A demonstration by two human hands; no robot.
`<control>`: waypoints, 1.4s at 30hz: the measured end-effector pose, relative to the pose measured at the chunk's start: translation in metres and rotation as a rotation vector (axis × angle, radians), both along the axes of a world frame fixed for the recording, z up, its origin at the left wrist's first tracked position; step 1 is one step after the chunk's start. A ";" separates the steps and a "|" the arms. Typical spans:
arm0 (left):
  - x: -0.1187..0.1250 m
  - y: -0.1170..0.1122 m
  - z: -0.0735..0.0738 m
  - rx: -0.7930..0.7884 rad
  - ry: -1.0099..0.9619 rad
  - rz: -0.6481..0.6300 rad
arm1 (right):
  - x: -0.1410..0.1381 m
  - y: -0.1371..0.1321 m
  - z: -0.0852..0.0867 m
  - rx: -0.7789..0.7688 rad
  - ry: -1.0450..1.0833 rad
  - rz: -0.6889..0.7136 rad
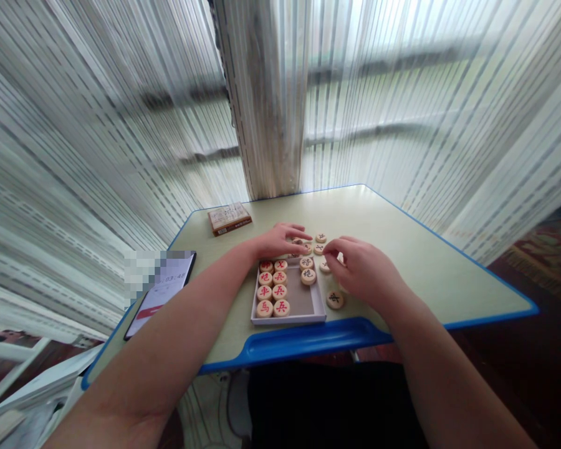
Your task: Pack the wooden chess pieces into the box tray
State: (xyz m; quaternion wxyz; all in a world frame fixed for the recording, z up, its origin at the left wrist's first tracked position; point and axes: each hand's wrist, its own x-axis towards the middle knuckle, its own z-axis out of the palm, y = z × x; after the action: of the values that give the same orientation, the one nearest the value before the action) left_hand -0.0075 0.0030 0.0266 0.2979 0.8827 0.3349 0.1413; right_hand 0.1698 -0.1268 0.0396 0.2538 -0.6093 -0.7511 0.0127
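Note:
A shallow white box (287, 320) holds round wooden Chinese chess pieces. Two columns of red-marked pieces (279, 292) line its left side, and two black-marked pieces (308, 276) lie at its upper right. My left hand (280, 239) reaches past the box's far edge, fingers stretched over several loose pieces, partly hiding them. To the right of the box, my right hand (358, 265) has its fingers bent together beside a black-marked piece (318, 249); what is between the fingertips is hidden. One loose piece (335, 300) lies nearer me, right of the box.
The pale green table (430, 268) has a blue rim and a blue front trough (308, 340). A flat brown printed box (230, 218) sits at the back left. A phone (161, 293) lies at the left edge. Striped curtains (393, 112) hang behind.

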 end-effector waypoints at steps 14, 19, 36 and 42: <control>0.002 -0.013 0.018 -0.154 -0.346 0.100 | 0.011 0.004 0.000 0.111 0.161 0.002; 0.004 -0.023 0.025 -0.340 -0.385 -0.001 | 0.011 0.004 -0.002 0.133 0.191 0.138; 0.002 -0.007 0.004 -0.139 -0.597 0.280 | 0.009 -0.007 0.006 -0.048 0.183 0.309; -0.003 -0.003 0.006 -0.181 -0.492 0.264 | -0.004 -0.018 0.012 -0.166 -0.016 0.318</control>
State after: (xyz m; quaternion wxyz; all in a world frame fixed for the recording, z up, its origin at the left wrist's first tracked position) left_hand -0.0109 0.0004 0.0323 0.4266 0.7407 0.3757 0.3581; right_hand 0.1655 -0.1444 0.0515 0.1915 -0.5019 -0.8362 0.1100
